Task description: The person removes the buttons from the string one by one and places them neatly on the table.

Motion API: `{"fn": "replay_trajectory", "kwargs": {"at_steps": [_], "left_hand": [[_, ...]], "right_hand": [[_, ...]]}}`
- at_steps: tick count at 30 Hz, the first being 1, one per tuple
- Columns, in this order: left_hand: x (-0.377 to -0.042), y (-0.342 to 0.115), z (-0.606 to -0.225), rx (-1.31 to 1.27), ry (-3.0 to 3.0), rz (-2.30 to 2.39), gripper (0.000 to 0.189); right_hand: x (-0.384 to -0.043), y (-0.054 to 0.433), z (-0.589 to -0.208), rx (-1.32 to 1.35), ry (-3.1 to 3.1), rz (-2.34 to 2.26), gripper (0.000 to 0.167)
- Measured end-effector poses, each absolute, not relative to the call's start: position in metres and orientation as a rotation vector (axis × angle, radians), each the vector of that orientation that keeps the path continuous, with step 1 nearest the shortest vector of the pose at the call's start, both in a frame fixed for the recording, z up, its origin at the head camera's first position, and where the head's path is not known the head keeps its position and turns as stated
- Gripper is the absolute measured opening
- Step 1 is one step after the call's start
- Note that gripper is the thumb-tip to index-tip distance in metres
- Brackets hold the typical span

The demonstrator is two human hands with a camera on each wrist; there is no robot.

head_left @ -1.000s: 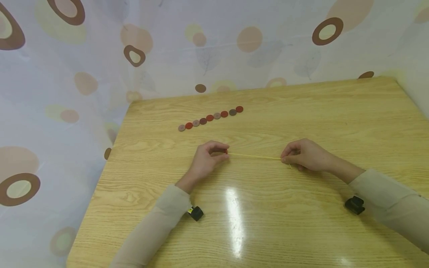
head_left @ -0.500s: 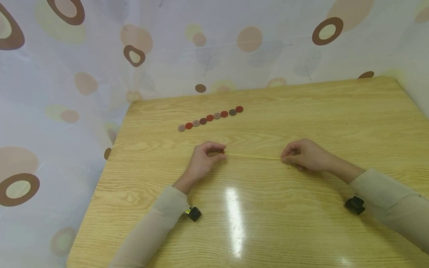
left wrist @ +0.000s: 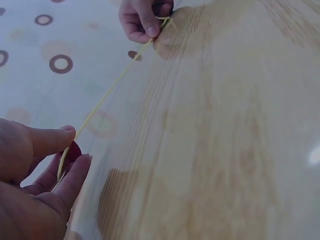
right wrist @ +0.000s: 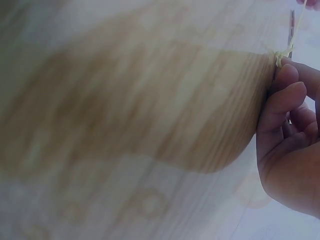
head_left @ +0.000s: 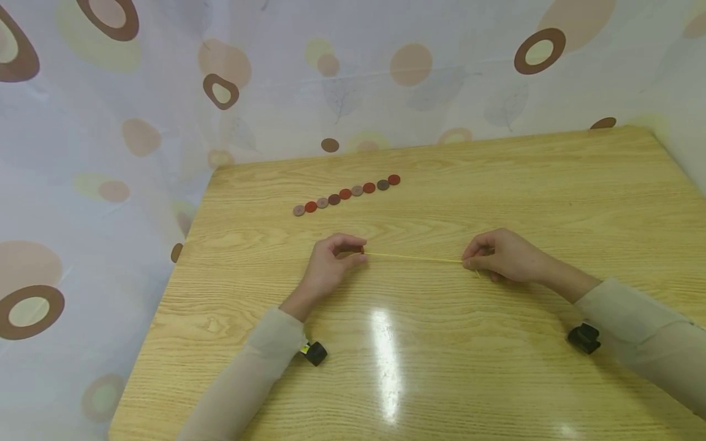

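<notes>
My left hand (head_left: 324,269) pinches a dark red button (left wrist: 74,151) between thumb and fingers. Yellow string (head_left: 413,256) runs from the button, stretched nearly straight across to my right hand (head_left: 504,256). Close up in the left wrist view, a length of the string lies over the button, and a thin shiny sliver, perhaps a needle, shows below it between the fingers. Thumb and fingertips of the right hand pinch the string near its other end. A knot (right wrist: 279,59) sits at those fingertips in the right wrist view, and a short tail hangs past them.
Beyond the hands, a slanting row of several red, grey and brown buttons (head_left: 345,194) lies on the wooden table (head_left: 441,373). Patterned cloth (head_left: 375,79) hangs behind the table and along its left side. Black wrist cameras sit under both sleeves.
My left hand has drawn slowly to the left with the button, so the string span between the hands is longer. The right hand has stayed still, and so have the buttons in the row.
</notes>
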State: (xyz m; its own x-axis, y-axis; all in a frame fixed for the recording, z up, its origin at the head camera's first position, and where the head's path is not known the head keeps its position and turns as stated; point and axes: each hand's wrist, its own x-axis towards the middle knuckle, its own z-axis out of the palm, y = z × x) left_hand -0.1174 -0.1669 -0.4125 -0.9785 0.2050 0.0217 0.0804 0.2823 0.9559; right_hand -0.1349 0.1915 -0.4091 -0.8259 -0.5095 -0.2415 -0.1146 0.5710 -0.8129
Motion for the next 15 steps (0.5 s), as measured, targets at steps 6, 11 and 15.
{"fn": "replay_trajectory", "kwargs": {"at_steps": [6, 11, 15], "left_hand": [[-0.117, -0.1683, -0.4105, 0.246, 2.415, 1.817, 0.028], [-0.1171, -0.1696, -0.41, 0.214, 2.408, 1.82, 0.029], [-0.1166, -0.1707, -0.4096, 0.212, 2.421, 1.815, 0.029]], "right_hand": [[-0.1348, 0.1916, -0.4087, -0.502, 2.346, -1.177, 0.018], [-0.1341, 0.1916, -0.4074, -0.51, 2.343, -1.186, 0.018], [-0.1341, 0.1916, -0.407, -0.515, 2.347, -1.187, 0.018]]}}
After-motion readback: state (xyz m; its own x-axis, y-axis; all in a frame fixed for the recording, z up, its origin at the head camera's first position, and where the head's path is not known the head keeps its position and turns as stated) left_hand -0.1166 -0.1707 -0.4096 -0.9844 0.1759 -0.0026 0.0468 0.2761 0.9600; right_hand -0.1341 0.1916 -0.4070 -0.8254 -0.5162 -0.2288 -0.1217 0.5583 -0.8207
